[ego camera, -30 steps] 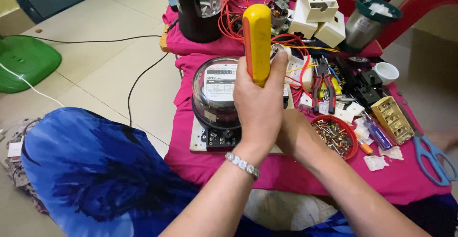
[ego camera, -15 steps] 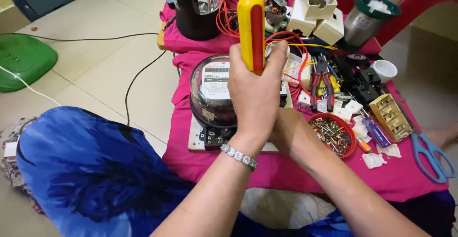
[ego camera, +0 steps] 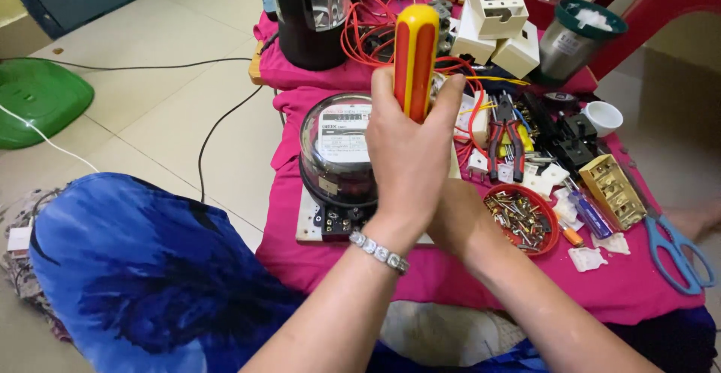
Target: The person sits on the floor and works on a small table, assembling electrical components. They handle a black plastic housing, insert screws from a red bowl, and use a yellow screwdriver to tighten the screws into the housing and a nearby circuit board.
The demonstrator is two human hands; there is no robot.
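My left hand (ego camera: 409, 159), with a bracelet at the wrist, is closed around a yellow and red screwdriver (ego camera: 415, 57). The handle stands upright above my fist. Its shaft and tip are hidden behind the hand. Just left of it, a round electricity meter (ego camera: 338, 147) under a clear dome sits on a white board (ego camera: 306, 226). My right hand (ego camera: 453, 219) reaches in low behind the left one. Only its wrist and heel show, so I cannot tell what its fingers touch.
A pink cloth (ego camera: 451, 279) covers the low table. On it lie red wires (ego camera: 368, 31), red-handled pliers (ego camera: 507, 136), a red dish of screws (ego camera: 520, 219), a gold terminal block (ego camera: 612, 189), blue scissors (ego camera: 676, 256), a white cup (ego camera: 603, 116) and white boxes (ego camera: 499, 5). A black jar (ego camera: 312, 12) stands behind.
The screwdriver handle has turned in my left hand: its yellow face showed first, now the red stripe faces me. My view has drifted slightly. The right hand stayed hidden.
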